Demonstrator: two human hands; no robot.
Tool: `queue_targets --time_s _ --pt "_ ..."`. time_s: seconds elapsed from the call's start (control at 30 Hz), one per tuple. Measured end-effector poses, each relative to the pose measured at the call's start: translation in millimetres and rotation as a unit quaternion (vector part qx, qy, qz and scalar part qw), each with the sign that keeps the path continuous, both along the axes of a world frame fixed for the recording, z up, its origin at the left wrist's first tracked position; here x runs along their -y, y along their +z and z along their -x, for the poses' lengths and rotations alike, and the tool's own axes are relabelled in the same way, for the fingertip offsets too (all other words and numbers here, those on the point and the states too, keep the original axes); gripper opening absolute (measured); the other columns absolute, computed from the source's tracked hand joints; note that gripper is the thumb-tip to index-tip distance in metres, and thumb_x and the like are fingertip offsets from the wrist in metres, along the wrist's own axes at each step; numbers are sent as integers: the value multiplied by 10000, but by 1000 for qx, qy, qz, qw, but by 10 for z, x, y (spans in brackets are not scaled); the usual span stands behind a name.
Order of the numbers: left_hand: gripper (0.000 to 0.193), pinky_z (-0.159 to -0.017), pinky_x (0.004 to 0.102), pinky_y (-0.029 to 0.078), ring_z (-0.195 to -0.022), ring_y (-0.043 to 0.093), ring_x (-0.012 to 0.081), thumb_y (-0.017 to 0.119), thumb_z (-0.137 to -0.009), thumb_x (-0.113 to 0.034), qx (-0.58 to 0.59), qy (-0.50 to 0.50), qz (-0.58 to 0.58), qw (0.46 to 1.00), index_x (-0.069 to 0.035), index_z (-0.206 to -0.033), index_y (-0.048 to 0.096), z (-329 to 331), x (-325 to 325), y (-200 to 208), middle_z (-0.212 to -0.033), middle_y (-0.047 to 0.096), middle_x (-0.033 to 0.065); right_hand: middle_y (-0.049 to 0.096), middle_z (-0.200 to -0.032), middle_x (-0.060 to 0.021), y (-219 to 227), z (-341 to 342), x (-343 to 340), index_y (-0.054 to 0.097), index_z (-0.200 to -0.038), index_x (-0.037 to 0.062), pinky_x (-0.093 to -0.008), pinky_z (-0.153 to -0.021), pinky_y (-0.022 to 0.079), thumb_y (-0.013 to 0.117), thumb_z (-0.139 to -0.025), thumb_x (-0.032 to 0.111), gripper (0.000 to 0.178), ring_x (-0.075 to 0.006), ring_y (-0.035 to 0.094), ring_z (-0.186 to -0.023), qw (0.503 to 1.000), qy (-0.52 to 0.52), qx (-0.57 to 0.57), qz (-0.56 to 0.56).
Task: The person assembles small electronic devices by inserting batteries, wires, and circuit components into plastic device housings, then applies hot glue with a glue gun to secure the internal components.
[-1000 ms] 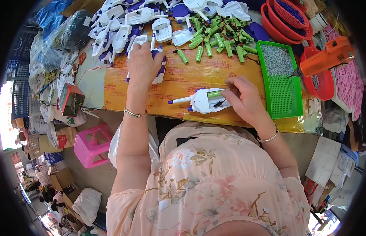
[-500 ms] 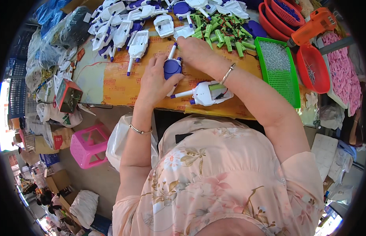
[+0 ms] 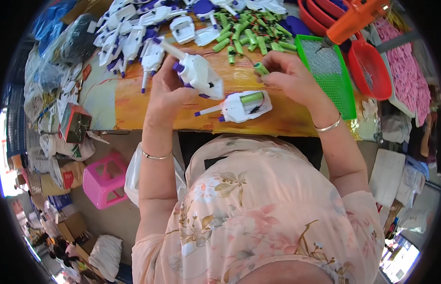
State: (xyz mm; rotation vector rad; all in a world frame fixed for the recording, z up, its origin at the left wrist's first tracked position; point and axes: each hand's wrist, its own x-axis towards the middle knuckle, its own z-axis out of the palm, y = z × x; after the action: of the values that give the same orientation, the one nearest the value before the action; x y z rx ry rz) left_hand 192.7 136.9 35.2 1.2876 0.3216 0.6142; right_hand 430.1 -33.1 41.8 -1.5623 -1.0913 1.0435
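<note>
A: What is the left hand [image 3: 167, 87] doing?

B: It is closed around a white toy gun shell [image 3: 198, 73] with purple trim, holding it tilted above the orange table [image 3: 135, 102].

A: And the right hand [image 3: 289, 75]?

B: Its fingers pinch a small green battery cell [image 3: 261, 68], just right of the held shell.

A: Anything between the hands?

B: A second white shell [image 3: 242, 106] lies flat on the near part of the table, a green cell already seated in it.

A: Farther off?

B: A heap of green cells [image 3: 244, 35] at the far edge, more white shells [image 3: 130, 40] far left, and a green mesh tray [image 3: 327, 66] to the right, with red baskets [image 3: 367, 71] beyond it.
</note>
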Motion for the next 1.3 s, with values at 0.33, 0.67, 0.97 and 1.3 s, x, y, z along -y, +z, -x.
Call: queue_targets --time_s 0.33,0.67,0.97,1.3 --pt "778 -1069 383 444 -1255 547 243 811 -605 56 -15 -216 76 973 -37 -1317 512 -187 908 -246 -1390 540 154 637 -896 -78 -221 -15 962 514 -1322 44 -310 -724 524 553 -967 141 369 -178 635 -783 935 -71 -330 -105" --pt "711 -1004 360 516 -1178 599 197 840 -651 57 -71 -161 -56 983 -28 -1298 558 -625 402 -348 -1341 597 106 522 -693 24 -268 270 850 612 -1088 32 -245 -557 441 563 -1003 141 147 -59 492 -592 983 -117 -138 -36" --pt "598 -1002 375 527 -1137 644 258 838 -713 -39 -52 -121 89 987 79 -1258 622 -224 493 -400 -1263 651 182 615 -778 -142 -306 314 884 657 -885 7 -398 -675 472 651 -879 70 64 -322 595 -767 941 -86 301 -124" --pt "360 -972 358 507 -1070 670 240 752 -764 43 -114 107 -247 956 42 -1120 694 -2 553 -347 -1157 706 143 625 -843 -126 -386 362 863 650 -1008 -17 -341 -676 488 639 -883 -23 126 -258 618 -746 961 -80 241 -109"
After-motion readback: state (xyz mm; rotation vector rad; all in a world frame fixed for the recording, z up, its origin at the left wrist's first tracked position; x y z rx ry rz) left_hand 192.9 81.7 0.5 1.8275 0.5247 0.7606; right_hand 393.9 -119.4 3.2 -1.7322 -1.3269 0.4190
